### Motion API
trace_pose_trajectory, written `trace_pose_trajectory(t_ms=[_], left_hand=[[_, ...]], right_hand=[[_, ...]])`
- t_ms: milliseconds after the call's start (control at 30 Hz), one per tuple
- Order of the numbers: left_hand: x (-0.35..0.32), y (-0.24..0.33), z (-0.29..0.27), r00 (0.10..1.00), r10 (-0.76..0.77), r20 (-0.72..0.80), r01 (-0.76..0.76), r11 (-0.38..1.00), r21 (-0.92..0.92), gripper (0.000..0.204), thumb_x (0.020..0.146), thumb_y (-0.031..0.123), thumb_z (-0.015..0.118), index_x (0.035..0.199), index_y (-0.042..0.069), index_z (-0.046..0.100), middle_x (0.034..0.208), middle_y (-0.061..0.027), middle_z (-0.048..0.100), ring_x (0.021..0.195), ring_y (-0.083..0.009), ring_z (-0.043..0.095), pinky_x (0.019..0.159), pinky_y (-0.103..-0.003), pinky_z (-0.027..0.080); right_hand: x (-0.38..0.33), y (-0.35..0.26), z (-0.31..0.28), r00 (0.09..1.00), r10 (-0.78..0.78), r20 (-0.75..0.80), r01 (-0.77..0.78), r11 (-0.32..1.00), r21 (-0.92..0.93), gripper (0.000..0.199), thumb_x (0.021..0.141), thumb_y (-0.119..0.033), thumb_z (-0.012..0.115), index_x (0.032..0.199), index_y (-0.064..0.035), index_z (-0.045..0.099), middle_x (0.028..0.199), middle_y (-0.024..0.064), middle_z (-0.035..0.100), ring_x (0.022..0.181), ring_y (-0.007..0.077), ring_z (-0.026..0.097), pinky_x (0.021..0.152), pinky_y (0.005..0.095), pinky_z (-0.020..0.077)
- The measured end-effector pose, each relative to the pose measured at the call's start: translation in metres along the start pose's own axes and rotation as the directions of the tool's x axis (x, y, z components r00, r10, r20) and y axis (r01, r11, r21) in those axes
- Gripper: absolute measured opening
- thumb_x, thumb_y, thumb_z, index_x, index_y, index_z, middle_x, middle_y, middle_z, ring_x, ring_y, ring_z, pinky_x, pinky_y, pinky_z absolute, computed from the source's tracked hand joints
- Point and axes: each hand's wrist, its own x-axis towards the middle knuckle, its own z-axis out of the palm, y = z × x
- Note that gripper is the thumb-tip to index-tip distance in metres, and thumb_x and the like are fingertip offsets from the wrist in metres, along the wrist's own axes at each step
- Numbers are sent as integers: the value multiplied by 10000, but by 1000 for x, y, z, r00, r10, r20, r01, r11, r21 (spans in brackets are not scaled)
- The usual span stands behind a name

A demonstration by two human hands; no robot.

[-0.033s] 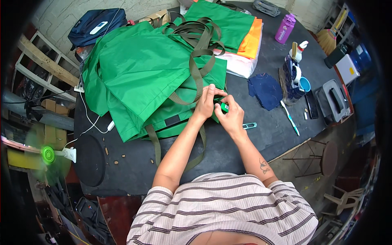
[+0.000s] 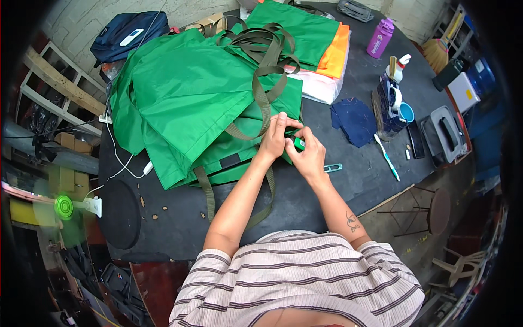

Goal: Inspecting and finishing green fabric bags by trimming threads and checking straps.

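Observation:
Both my hands meet at the right edge of a pile of green fabric bags with olive-brown straps. My left hand is bent over the bag's edge, its thumb pointing away from me and its fingers reaching right; its hold on the fabric is partly hidden. Closed around a small green object, possibly a lighter, is my right hand, with the fingertips almost touching the left ones. Just right of my right wrist lies a teal-handled tool.
Right of the bags lie dark blue cloth, a toothbrush, a phone and a holder of supplies. A purple bottle stands farther back. At left, a small fan spins by a white cable.

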Motion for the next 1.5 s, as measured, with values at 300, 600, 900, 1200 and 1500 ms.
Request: trace_pose_trajectory(t_ms=[300, 600, 900, 1200, 1500], left_hand=[[-2, 4, 2, 1000, -24, 1, 24, 999, 31, 686, 1011, 408, 219, 782, -12, 711, 819, -139, 693, 879, -303, 591, 917, -401, 398], [-3, -4, 4, 1000, -16, -11, 16, 1000, 21, 681, 1024, 381, 193, 802, -1, 712, 840, -138, 686, 927, -300, 558, 942, -405, 375], [-2, -2, 4, 1000, -7, -12, 8, 995, 95, 748, 1007, 420, 133, 838, -6, 725, 837, -142, 716, 879, -289, 659, 1025, -425, 344], [-1, 1, 4, 1000, -2, -11, 3, 996, 86, 734, 1010, 405, 144, 832, -7, 725, 833, -140, 716, 875, -289, 659, 1019, -422, 348], [-4, 3, 4, 1000, 17, 3, -17, 993, 113, 724, 1012, 395, 150, 828, -10, 721, 832, -141, 716, 867, -289, 661, 1019, -425, 349]], right_hand=[[-1, 2, 3, 1000, -29, -6, 29, 999, -33, 239, 725, -152, 687, 869, -35, 536, 781, 107, 622, 739, 316, 632, 637, 421, 500], [-4, 4, 4, 998, -67, -16, 67, 998, -16, 237, 716, -135, 693, 856, -32, 531, 778, 110, 613, 741, 317, 630, 643, 423, 501], [-5, 2, 5, 997, -77, -28, 76, 996, -35, 239, 715, -125, 693, 856, -28, 526, 783, 117, 609, 747, 324, 625, 649, 426, 499], [-6, 4, 5, 996, -85, 0, 85, 995, -46, 245, 710, -120, 698, 854, -33, 520, 776, 111, 604, 737, 321, 620, 642, 428, 497], [-6, 4, 6, 999, -43, -20, 42, 999, -34, 265, 715, -131, 708, 871, -31, 518, 785, 114, 607, 741, 322, 622, 642, 430, 499]])
